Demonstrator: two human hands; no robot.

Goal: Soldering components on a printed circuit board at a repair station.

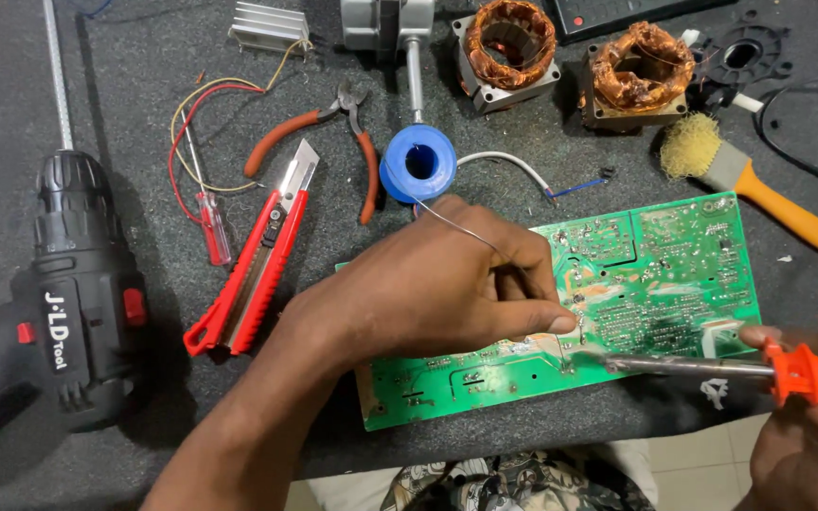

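Note:
A green circuit board (674, 274) lies solder side up near the table's front edge. My left hand (437, 284) rests on its left part, fingers pinched on a thin solder wire (456, 227) that runs back to a blue spool (418, 163). My right hand (816, 416), at the lower right, grips the orange handle of a soldering iron (712, 365). The iron's metal tip meets the board just below my left fingertips, near the wire's end.
On the dark mat lie a red utility knife (257, 260), orange-handled pliers (333, 132), a red test screwdriver (212, 222), a black cordless drill (68, 284), two copper-wound stators (508, 43), a yellow-handled brush (750, 180) and a heatsink (269, 24).

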